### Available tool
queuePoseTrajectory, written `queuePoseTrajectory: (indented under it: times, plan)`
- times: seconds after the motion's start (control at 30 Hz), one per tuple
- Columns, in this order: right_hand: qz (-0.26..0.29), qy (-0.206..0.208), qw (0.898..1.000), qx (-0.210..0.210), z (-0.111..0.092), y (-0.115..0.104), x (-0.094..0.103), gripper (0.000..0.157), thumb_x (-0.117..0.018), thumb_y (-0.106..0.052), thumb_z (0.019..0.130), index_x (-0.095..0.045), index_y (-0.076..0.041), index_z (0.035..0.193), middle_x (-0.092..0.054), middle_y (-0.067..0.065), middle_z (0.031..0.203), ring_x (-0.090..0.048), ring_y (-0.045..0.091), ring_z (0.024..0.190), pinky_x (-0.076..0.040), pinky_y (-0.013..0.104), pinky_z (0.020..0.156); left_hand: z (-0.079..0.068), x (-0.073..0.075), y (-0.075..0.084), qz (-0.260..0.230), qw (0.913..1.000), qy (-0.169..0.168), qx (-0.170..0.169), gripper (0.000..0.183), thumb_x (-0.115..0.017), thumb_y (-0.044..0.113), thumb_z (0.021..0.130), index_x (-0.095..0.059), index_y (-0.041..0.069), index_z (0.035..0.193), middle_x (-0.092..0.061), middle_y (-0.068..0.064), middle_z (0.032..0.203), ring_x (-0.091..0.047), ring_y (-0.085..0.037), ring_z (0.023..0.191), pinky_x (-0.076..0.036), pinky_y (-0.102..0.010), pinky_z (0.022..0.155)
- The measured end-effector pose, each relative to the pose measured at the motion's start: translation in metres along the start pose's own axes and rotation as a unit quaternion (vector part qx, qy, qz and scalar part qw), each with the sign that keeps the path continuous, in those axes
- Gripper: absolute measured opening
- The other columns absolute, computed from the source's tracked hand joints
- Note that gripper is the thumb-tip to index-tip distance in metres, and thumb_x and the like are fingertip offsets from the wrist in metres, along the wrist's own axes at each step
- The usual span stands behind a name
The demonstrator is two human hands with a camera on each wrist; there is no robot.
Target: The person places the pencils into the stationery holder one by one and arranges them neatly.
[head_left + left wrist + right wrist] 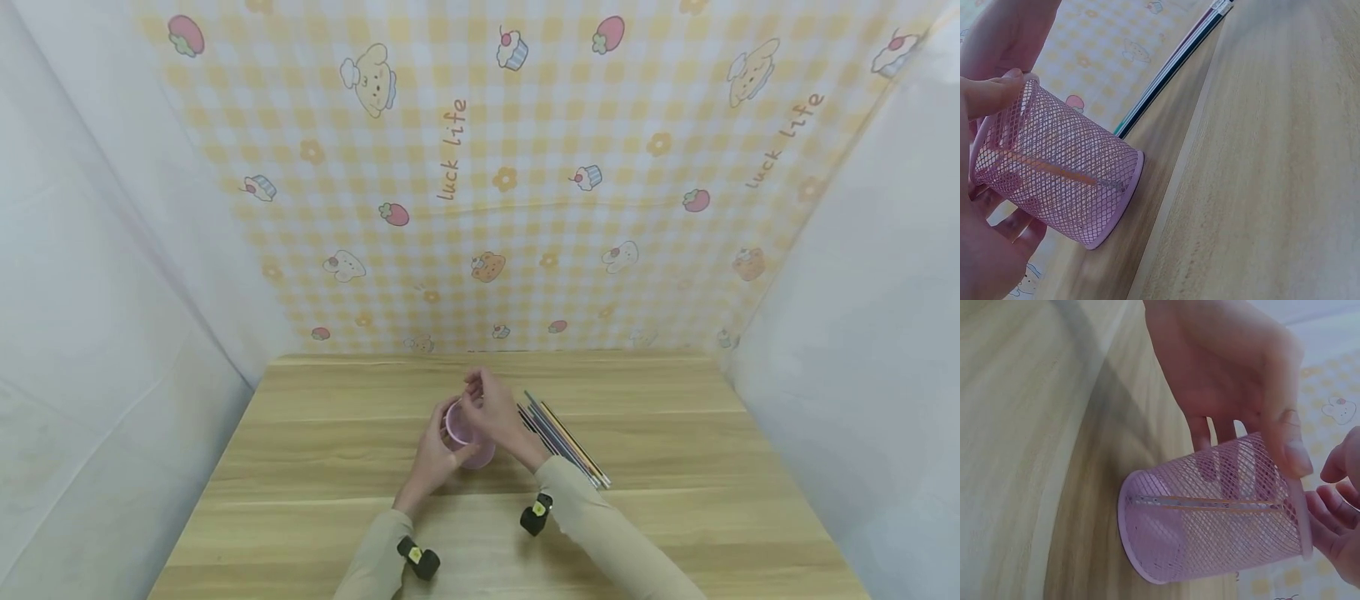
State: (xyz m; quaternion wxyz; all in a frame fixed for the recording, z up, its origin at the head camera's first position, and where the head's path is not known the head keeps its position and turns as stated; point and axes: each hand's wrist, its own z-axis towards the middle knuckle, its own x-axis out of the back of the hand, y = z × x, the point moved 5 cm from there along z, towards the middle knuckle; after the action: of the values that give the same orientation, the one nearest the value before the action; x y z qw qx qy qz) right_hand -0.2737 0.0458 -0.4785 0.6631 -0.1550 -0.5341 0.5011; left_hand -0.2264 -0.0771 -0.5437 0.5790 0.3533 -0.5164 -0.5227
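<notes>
My left hand (437,454) grips a pink mesh pen holder (482,457), with its thumb over the rim and its fingers round the far side. Through the mesh, a single orange-yellow pencil (1054,169) leans inside, its lower end at the base. Just above the holder's mouth is my right hand (491,410), its thumb and fingers apart and loosely bent. In the right wrist view, the fingers of that right hand (1338,515) lie close to the rim with nothing visible between them. The pencil's upper end is partly hidden by the rim and hand.
Several pencils (564,442), dark, grey and yellow, lie side by side on the wooden table (322,450), right of the holder and partly beneath the right forearm. A yellow checked cloth (487,167) hangs behind the table. White sheets (97,333) stand at both sides.
</notes>
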Motion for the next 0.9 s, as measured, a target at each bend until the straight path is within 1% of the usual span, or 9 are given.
queuePoseTrajectory:
  times: [0.23, 0.4, 0.57, 0.67, 0.8, 0.9]
  plan:
    - [0.003, 0.002, 1.0, -0.005, 0.004, 0.007, 0.016, 0.026, -0.061, -0.003, 0.093, -0.057, 0.004, 0.118, -0.067, 0.014, 0.101, -0.068, 0.026, 0.091, -0.06, 0.019, 0.073, 0.002, 0.0, -0.002, -0.002, 1.0, 0.006, 0.003, 0.089, -0.086, 0.013, 0.079, -0.036, 0.005, 0.152, -0.049, -0.023, 0.148, -0.051, -0.046, 0.132, -0.043, -0.062, 0.113]
    - [-0.005, 0.025, 1.0, 0.006, 0.007, 0.013, 0.034, 0.024, -0.06, -0.003, 0.094, -0.056, 0.004, 0.117, -0.066, 0.015, 0.101, -0.067, 0.026, 0.09, -0.061, 0.021, 0.071, 0.003, -0.001, -0.003, 0.0, 0.9999, 0.01, -0.011, 0.089, -0.087, 0.01, 0.077, -0.038, 0.003, 0.15, -0.051, -0.024, 0.147, -0.053, -0.047, 0.13, -0.045, -0.062, 0.111]
    - [-0.014, 0.055, 0.998, 0.021, 0.01, 0.023, 0.051, 0.024, -0.061, 0.0, 0.093, -0.056, 0.007, 0.115, -0.066, 0.016, 0.099, -0.066, 0.025, 0.086, -0.06, 0.022, 0.067, 0.003, -0.001, -0.002, 0.003, 0.9999, 0.012, -0.011, 0.09, -0.087, 0.01, 0.076, -0.038, 0.002, 0.15, -0.051, -0.025, 0.146, -0.053, -0.047, 0.13, -0.044, -0.063, 0.111]
    - [-0.007, 0.067, 0.998, 0.011, 0.01, 0.03, 0.061, 0.024, -0.062, 0.001, 0.092, -0.057, 0.006, 0.116, -0.065, 0.016, 0.098, -0.065, 0.026, 0.086, -0.059, 0.023, 0.067, 0.003, -0.001, -0.001, 0.005, 0.9998, 0.013, -0.01, 0.09, -0.088, 0.011, 0.076, -0.037, 0.001, 0.15, -0.051, -0.026, 0.145, -0.053, -0.047, 0.129, -0.045, -0.063, 0.111]
    - [-0.012, 0.063, 0.998, -0.021, 0.008, 0.041, 0.074, 0.026, -0.061, -0.002, 0.094, -0.056, 0.004, 0.119, -0.064, 0.014, 0.101, -0.063, 0.024, 0.09, -0.059, 0.023, 0.072, 0.003, -0.001, -0.001, 0.006, 0.9999, 0.012, -0.004, 0.092, -0.088, 0.01, 0.075, -0.036, 0.0, 0.151, -0.052, -0.027, 0.144, -0.053, -0.047, 0.129, -0.045, -0.061, 0.111]
    - [-0.022, 0.06, 0.997, -0.032, 0.007, 0.05, 0.083, 0.026, -0.06, -0.002, 0.095, -0.056, 0.003, 0.12, -0.064, 0.014, 0.102, -0.063, 0.023, 0.09, -0.059, 0.025, 0.073, 0.003, -0.001, -0.002, 0.004, 0.9999, 0.012, -0.002, 0.093, -0.088, 0.01, 0.075, -0.036, -0.001, 0.151, -0.052, -0.027, 0.142, -0.054, -0.047, 0.128, -0.046, -0.061, 0.11]
